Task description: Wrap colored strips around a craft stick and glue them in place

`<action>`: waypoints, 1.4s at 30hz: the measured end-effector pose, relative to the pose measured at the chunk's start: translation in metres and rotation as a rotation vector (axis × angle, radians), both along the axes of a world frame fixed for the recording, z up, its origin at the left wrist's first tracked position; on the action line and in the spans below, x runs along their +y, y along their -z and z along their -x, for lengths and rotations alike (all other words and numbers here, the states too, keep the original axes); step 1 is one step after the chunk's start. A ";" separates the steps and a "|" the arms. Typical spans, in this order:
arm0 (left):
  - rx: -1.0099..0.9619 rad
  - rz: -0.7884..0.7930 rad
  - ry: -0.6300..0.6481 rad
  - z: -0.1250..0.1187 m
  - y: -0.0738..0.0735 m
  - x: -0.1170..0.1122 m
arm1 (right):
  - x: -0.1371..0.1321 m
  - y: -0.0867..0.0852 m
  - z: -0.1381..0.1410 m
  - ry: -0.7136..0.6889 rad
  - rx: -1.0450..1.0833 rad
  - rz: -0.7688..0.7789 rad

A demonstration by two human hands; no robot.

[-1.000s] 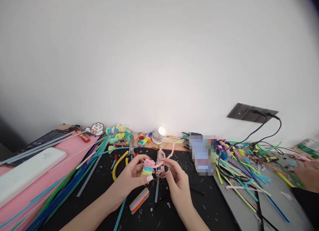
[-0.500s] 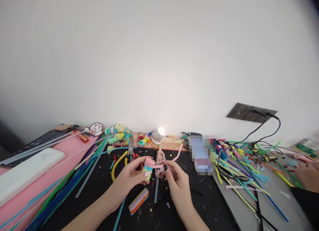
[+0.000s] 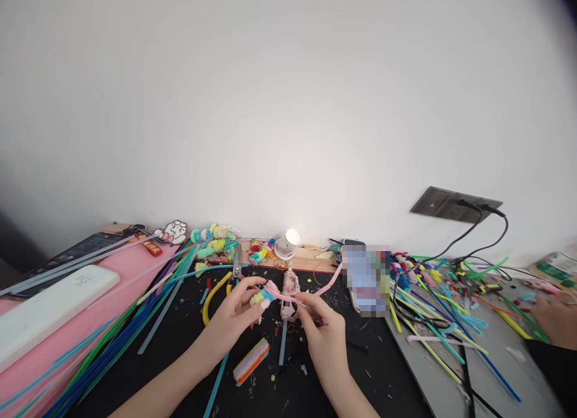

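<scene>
My left hand [image 3: 237, 310] is closed around a small fuzzy roll of coiled pipe cleaners [image 3: 264, 295] in yellow, blue and pink. From its pink end a pink pipe cleaner [image 3: 333, 278] stretches to the right. My right hand [image 3: 322, 328] pinches that strand between thumb and fingers, and its loose end reaches up toward the phone. Just behind, between the hands, lies a pinkish hot glue gun [image 3: 291, 284] with a translucent glue stick [image 3: 282, 343] sticking out of it. A striped bundle of pipe cleaner pieces [image 3: 251, 361] rests on the black mat below.
Pliers with yellow handles [image 3: 237, 265] lie behind my left hand. A paper cup [image 3: 288, 245] stands by the wall. Long pipe cleaners [image 3: 108, 352] spread at left beside a white box [image 3: 54, 310]. A blurred phone [image 3: 366, 281] and another person's hand [image 3: 554, 319] are at right.
My left hand has tilted the roll leftward, its pink end now facing up and right. The pink strand's loose end has swung right, to the phone. My right hand keeps its pinch.
</scene>
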State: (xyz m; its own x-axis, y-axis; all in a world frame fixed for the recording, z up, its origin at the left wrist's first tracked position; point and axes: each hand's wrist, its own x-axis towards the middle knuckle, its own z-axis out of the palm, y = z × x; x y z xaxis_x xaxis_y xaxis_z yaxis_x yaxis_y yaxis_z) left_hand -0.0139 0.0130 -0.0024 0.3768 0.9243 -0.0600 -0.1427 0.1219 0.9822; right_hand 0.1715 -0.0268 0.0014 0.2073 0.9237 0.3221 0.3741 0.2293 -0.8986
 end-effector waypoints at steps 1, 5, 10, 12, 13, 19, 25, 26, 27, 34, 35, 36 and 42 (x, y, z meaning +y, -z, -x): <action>0.013 -0.026 -0.007 0.000 0.002 0.001 | 0.000 -0.001 0.000 0.005 -0.009 -0.003; 0.109 -0.117 -0.057 0.001 0.006 0.001 | -0.001 -0.002 0.000 0.027 -0.048 -0.032; 0.275 -0.245 -0.108 0.003 0.003 0.000 | -0.001 -0.003 0.000 0.043 -0.079 -0.055; 0.348 -0.290 -0.122 0.003 0.001 -0.001 | -0.001 -0.003 0.000 0.044 -0.079 -0.053; 0.386 -0.311 -0.128 0.004 0.000 -0.001 | -0.001 -0.004 0.000 0.045 -0.077 -0.052; 0.536 -0.443 -0.155 0.004 -0.006 -0.004 | -0.002 -0.006 0.000 0.052 -0.099 -0.045; 0.510 -0.431 -0.157 0.005 -0.004 -0.003 | -0.001 -0.004 -0.001 0.046 -0.130 -0.056; 0.486 -0.412 -0.157 0.004 -0.004 -0.003 | -0.001 -0.003 -0.001 0.040 -0.142 -0.059; 0.455 -0.390 -0.160 0.004 -0.003 -0.002 | -0.001 -0.003 -0.001 0.033 -0.155 -0.062; 0.261 -0.203 -0.218 0.000 -0.006 -0.002 | -0.003 -0.004 0.002 -0.080 -0.293 -0.114; 0.244 -0.191 -0.220 0.000 -0.006 -0.003 | -0.003 -0.003 0.002 -0.092 -0.313 -0.118; 0.226 -0.180 -0.218 0.000 -0.006 -0.003 | -0.003 -0.003 0.003 -0.103 -0.330 -0.118; 0.112 -0.050 -0.191 -0.003 -0.010 -0.001 | -0.003 0.004 0.002 -0.165 -0.413 -0.080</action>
State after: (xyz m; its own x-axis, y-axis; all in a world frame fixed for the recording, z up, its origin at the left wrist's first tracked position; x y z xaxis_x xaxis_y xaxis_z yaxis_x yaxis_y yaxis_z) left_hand -0.0114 0.0118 0.0074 0.1879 0.9812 -0.0442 -0.0485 0.0542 0.9973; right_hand 0.1693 -0.0294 -0.0023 -0.1014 0.9024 0.4189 0.6503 0.3788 -0.6586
